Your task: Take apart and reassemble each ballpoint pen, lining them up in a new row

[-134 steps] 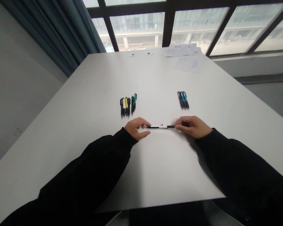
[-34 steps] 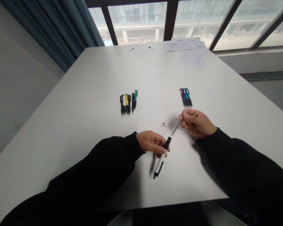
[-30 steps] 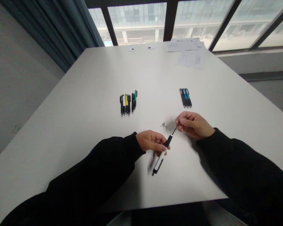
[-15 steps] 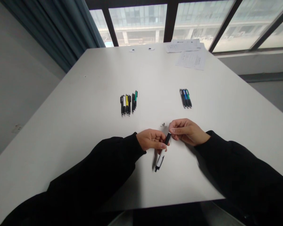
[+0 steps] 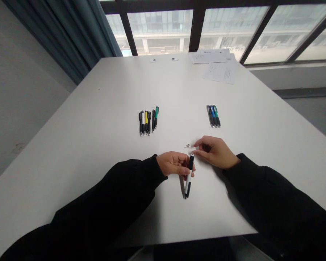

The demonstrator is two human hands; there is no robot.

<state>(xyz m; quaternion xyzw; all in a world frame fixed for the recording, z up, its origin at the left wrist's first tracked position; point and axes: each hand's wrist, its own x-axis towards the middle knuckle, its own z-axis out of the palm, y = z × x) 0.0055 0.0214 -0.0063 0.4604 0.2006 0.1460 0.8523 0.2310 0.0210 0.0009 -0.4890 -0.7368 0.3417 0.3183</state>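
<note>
A white pen with a black grip [image 5: 188,178] is held in my left hand [image 5: 176,164], tilted, its tip up toward my right hand. Just right of the tip is my right hand [image 5: 215,151], thumb and index finger apart, with nothing seen between them. By its fingertips lie small parts [image 5: 188,145] on the table, too small to make out. Farther off, a row of several pens [image 5: 146,122], black, white, yellow and green, lies left of the hands. Another group of pens [image 5: 213,116], dark, blue and green, lies to the right.
The white table [image 5: 119,94] spreads under everything. Paper sheets [image 5: 220,67] lie at its far right edge, and two small white ovals [image 5: 175,59] sit at the far edge. A curtain [image 5: 67,32] hangs at the back left beside windows.
The fingers of my right hand have come off the pen's tip and opened. The pen in my left hand has turned more upright in view, its lower end shifting right.
</note>
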